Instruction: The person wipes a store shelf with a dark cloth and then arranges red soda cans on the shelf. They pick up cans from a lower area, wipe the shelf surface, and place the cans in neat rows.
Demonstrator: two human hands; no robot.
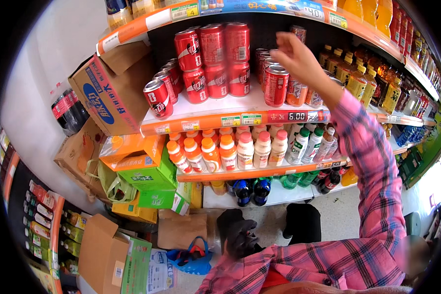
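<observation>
My right hand [293, 53] is raised over the middle shelf, fingers curled and apart, with nothing visible in it. Just below it stands a row of red soda cans [276, 86], with orange cans [296, 92] alongside. Behind the hand, the top of another can [298, 32] shows. To the left, red cola cans [216, 79] stand stacked two high, and a single-height row [158, 99] runs along the shelf's left end. Low in front of my body, my left hand [228, 247] is bunched around a dark cloth [243, 237], which hides most of the fingers.
An orange-edged price rail [205, 123] fronts the middle shelf [220, 106]. Milk drink bottles [245, 150] line the shelf below. Cartons [106, 92] crowd the left side. A blue bag [193, 259] and an open cardboard box [99, 253] sit on the floor.
</observation>
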